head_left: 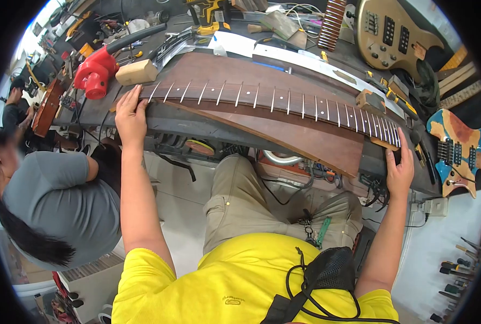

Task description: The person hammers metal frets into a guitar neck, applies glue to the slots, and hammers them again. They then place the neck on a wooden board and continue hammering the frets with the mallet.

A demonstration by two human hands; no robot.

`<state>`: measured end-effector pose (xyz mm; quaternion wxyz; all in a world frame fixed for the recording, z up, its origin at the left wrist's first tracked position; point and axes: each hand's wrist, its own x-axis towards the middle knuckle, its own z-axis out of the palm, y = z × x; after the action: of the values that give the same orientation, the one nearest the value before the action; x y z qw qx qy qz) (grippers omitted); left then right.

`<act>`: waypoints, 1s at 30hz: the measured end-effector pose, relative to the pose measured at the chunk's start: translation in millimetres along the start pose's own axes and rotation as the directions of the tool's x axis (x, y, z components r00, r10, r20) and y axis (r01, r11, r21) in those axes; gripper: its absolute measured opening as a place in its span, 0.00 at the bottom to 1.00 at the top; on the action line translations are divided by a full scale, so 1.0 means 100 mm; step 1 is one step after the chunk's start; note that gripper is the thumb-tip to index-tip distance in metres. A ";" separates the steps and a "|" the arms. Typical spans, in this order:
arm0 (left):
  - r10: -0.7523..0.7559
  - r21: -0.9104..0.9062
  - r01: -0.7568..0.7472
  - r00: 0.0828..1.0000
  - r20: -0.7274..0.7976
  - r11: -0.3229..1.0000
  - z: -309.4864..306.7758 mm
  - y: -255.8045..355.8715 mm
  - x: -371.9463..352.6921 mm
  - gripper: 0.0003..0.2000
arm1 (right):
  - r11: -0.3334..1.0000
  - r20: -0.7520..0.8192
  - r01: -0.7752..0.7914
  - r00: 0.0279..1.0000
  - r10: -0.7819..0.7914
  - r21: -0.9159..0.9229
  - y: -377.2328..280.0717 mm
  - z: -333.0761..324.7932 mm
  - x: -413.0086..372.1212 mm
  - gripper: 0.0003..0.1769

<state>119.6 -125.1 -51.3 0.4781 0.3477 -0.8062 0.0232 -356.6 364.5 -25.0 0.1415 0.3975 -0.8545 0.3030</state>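
A guitar neck (266, 97) with a dark fretboard, metal frets and pale dot markers spans the bench from left to right, fretboard facing up. My left hand (131, 116) grips its left end, thumb and fingers closed at the edge. At the opposite end, where the frets sit closer together, my right hand (400, 166) pinches the neck between thumb and fingers. Under the neck lies a large reddish-brown board (327, 141), part of which juts over the bench's front edge. A pale wooden block (137, 72) sits just beyond my left hand.
A red blower (95, 73) stands at the back left, and a yellow drill (211, 16) at the back. A gold guitar body (394, 35) and a blue-orange guitar body (455, 148) are on the right. A person in grey (62, 197) sits close on my left; another person (16, 102) is farther back.
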 end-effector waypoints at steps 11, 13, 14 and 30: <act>-0.003 0.086 0.006 0.999 -0.036 0.996 0.02 0.24 -0.13 0.22 | 1.000 -0.099 -0.003 0.995 0.006 0.023 0.07 0.10 0.01 0.33; -0.003 0.088 0.006 0.999 -0.032 0.996 0.02 0.24 -0.13 0.21 | 1.000 -0.128 0.011 0.992 -0.009 0.018 0.09 0.11 0.00 0.36; -0.003 0.076 0.005 1.000 -0.028 0.997 0.03 0.24 -0.14 0.21 | 1.000 -0.131 0.005 0.991 -0.004 0.007 0.08 0.11 -0.01 0.36; 0.026 0.101 -0.021 0.999 -0.042 0.995 0.07 0.37 -0.20 0.21 | 1.000 -0.161 -0.027 0.987 0.025 -0.012 0.09 0.11 0.00 0.38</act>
<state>99.4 -88.8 -60.0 0.4770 0.3614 -0.7975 0.0770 -363.2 362.4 -37.0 0.2090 0.3595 -0.8474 0.3300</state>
